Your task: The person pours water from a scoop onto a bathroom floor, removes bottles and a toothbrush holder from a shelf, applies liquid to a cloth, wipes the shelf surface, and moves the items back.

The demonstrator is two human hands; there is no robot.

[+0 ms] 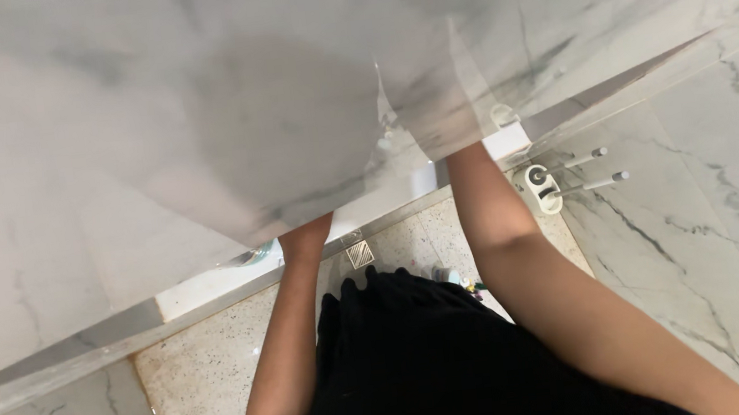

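A person in black leans over a marble counter (195, 116), both arms reaching beneath its front edge. The counter hides both hands, so their grip cannot be told. The left wrist (304, 239) sits near a floor drain (360, 254). By the right arm (489, 213), a white wall bracket (541, 188) carries 2 pegs. No labels show.

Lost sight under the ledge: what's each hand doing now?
Left hand: mostly hidden under the marble ledge; grip cannot be told.
Right hand: hidden behind the ledge, not visible.

Two arms (521, 256), one floor drain (360, 254)
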